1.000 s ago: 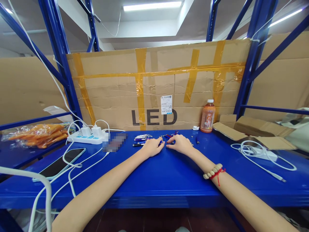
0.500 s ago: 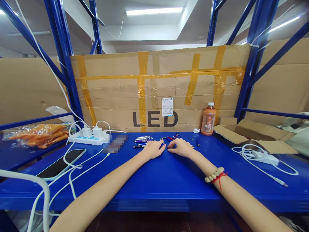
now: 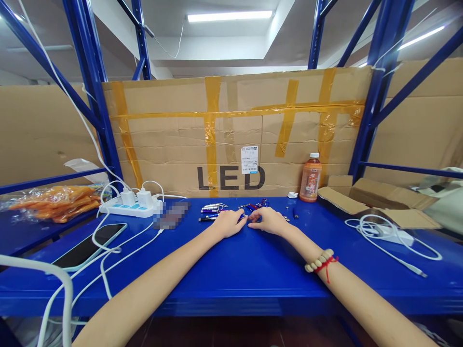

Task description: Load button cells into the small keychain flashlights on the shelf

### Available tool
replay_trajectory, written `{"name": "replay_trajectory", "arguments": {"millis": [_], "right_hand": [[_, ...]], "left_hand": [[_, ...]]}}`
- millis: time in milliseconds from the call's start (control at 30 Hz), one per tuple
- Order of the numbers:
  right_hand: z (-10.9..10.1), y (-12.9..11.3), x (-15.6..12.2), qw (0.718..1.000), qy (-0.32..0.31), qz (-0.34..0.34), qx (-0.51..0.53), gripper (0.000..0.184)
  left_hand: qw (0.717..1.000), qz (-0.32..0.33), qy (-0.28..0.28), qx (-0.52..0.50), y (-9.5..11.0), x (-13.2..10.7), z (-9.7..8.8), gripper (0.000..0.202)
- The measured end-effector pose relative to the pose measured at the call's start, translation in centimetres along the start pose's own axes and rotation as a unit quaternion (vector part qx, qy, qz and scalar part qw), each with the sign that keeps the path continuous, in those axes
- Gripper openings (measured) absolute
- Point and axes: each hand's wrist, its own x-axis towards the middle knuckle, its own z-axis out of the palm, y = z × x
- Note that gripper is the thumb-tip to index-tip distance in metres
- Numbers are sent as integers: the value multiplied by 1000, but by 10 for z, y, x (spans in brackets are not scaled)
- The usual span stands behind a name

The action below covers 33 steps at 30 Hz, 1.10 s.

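Observation:
My left hand rests low over the blue tabletop, its fingers closed round a small blue tube-like piece, mostly hidden by the fingers. Just to its right, my right hand has its thumb and fingertips curled together beside that piece; whatever they pinch is too small to make out. Behind the left hand lie several slim metal tubes, silver, blue and black, with wrist loops or clips. More blue and red small parts lie behind the right hand. A short dark blue tube lies to its right.
At the left are a white power strip with cables, a phone and bagged orange items. An orange drink bottle, an open carton and a coiled white cable stand right. A cardboard sheet closes the back.
My right hand's fingertips have come slightly nearer to the left hand, and their curl has shifted a little. My left hand keeps its hold. The view has shifted slightly.

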Motion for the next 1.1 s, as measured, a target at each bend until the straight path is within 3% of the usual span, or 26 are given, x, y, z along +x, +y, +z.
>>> {"name": "replay_trajectory", "arguments": {"millis": [333, 533, 700, 867, 1100], "right_hand": [[-4, -3, -3, 998, -14, 67, 11, 26], [0, 3, 1, 998, -3, 56, 39, 24], [9, 11, 6, 991, -19, 63, 117, 29], [8, 14, 7, 975, -23, 97, 201, 23], [4, 13, 7, 950, 36, 99, 294, 14]], "left_hand": [[1000, -1, 0, 12, 0, 0, 0, 35], [1000, -7, -6, 15, 0, 0, 0, 34], [1000, 1, 1, 12, -2, 1, 3, 32], [1000, -4, -2, 10, -2, 2, 3, 33], [1000, -18, -14, 6, 0, 1, -1, 36]]}}
